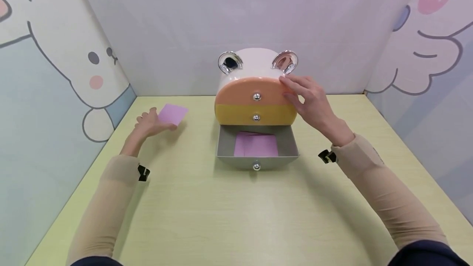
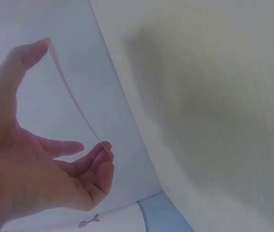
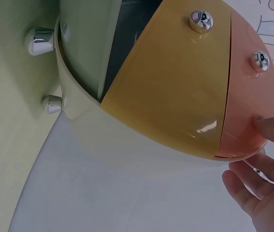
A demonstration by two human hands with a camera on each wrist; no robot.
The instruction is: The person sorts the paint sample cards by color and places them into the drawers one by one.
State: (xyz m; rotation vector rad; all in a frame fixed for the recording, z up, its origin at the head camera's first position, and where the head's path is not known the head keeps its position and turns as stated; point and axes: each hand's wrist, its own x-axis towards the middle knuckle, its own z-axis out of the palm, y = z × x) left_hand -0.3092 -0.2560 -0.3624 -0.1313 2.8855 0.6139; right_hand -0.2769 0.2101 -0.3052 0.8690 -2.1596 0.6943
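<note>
A small drawer box [image 1: 240, 83] with a white shell and two shiny ears stands at the back of the table. Its grey bottom drawer [image 1: 229, 161] is pulled out, with purple paper sheets [image 1: 260, 146] lying inside. The orange top drawer [image 1: 236, 91] and yellow middle drawer [image 1: 236, 115] are closed. My right hand [image 1: 312, 102] holds the box's upper right edge, thumb on the orange front and fingers at the shell's rim. Left of the box, above the table, my left hand [image 1: 148, 124] holds a purple sheet of paper [image 1: 173, 114] between thumb and fingers; the left wrist view shows it edge-on.
The pale wooden table [image 1: 207, 212] is bounded by a plain back wall [image 1: 166, 32] and side panels with cartoon animals. Silver knobs [image 1: 256, 167] stick out from the drawer fronts. Small metal feet [image 3: 52, 104] carry the box.
</note>
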